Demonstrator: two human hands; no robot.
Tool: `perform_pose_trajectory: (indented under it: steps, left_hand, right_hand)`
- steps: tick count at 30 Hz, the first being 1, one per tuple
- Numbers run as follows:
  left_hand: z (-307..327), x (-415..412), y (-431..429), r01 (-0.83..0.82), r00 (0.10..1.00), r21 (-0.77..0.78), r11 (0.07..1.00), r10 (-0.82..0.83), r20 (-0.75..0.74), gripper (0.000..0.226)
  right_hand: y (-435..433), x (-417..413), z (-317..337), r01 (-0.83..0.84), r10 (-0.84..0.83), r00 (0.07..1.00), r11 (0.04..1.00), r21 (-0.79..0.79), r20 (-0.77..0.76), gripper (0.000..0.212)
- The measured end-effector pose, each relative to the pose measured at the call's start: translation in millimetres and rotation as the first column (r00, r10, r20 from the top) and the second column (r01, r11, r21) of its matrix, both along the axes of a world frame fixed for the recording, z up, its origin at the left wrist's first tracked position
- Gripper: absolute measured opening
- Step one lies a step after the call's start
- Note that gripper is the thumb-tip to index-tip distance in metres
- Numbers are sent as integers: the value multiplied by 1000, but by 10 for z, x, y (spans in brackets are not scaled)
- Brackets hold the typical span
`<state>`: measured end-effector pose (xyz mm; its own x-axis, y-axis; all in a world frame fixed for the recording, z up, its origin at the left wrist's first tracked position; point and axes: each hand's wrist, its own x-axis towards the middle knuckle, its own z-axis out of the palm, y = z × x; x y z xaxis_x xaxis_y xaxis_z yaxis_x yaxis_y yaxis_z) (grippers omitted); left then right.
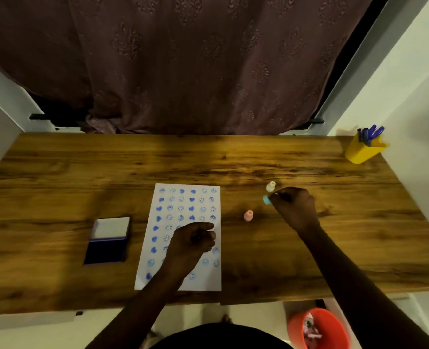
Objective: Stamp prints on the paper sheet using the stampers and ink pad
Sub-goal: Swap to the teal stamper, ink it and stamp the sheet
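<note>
While the paper sheet (pixel 183 235) sits mid-table covered in blue prints, the left hand (pixel 192 241) hovers over its 3 o'clock side, fingers curled around something small, can't tell what. At 2 o'clock from the sheet, the right hand (pixel 295 209) pinches a blue stamper (pixel 266 199). Cream stamper (pixel 270 186) and pink stamper (pixel 248 215) stand nearby. Open ink pad (pixel 107 240) lies at the sheet's 9 o'clock.

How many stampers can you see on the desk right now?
3. A cream stamper stands right of the paper sheet, a pink stamper stands nearer the sheet, and a blue stamper is held by the right hand. The left hand may hide another.
</note>
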<state>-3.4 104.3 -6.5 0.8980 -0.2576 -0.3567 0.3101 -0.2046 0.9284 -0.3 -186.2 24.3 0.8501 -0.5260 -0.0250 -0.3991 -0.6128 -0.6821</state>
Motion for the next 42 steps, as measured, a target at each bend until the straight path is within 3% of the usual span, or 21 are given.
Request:
perform_pose_trajectory:
  steps: [3,5,8,11,15,21,24,28,32,38,42]
  left_hand:
    - [73,6,6,64,998,-51,997,-64,3,30]
    - [118,-9,15,90,995,-109,990,-93,-23,37]
    - [172,-52,55,48,995,-224,973,-67,-77,32]
    - [188,-82,175,35,998,-235,971,-44,-35,30]
    - [156,-56,437,35,999,-246,969,-35,1,32]
    - [134,11,766,-23,999,-308,951,32,24,36]
    - [140,49,976,-75,996,-283,956,84,18,30]
    - [129,88,1343,-213,974,-261,942,225,17,16]
    - [59,124,1835,-333,934,-160,929,348,78,7]
    - [-78,165,2497,-413,883,-89,907,422,203,7]
    - [-108,145,2800,-438,877,-176,881,462,129,8]
  right_hand:
    - [340,-197,182,-14,15,1000,899,437,2,7]
    - [622,-316,221,-37,73,997,800,599,-35,8]
    - [1010,-428,181,-65,189,974,760,646,-125,13]
    - [1260,-430,146,-109,272,952,724,681,-137,14]
    - [1459,-371,137,-124,321,940,632,765,-112,15]
    - [1646,-259,121,-215,376,927,571,792,-19,18]
    - [1758,-125,154,-292,447,895,584,757,0,23]
    - [2032,63,167,-368,497,867,684,630,-33,18]
    - [2451,187,42,-509,573,817,767,390,-63,21]
    - [3161,268,-189,-676,686,715,728,118,-134,19]
    - [3506,369,-230,-714,701,691,700,-17,-179,25]
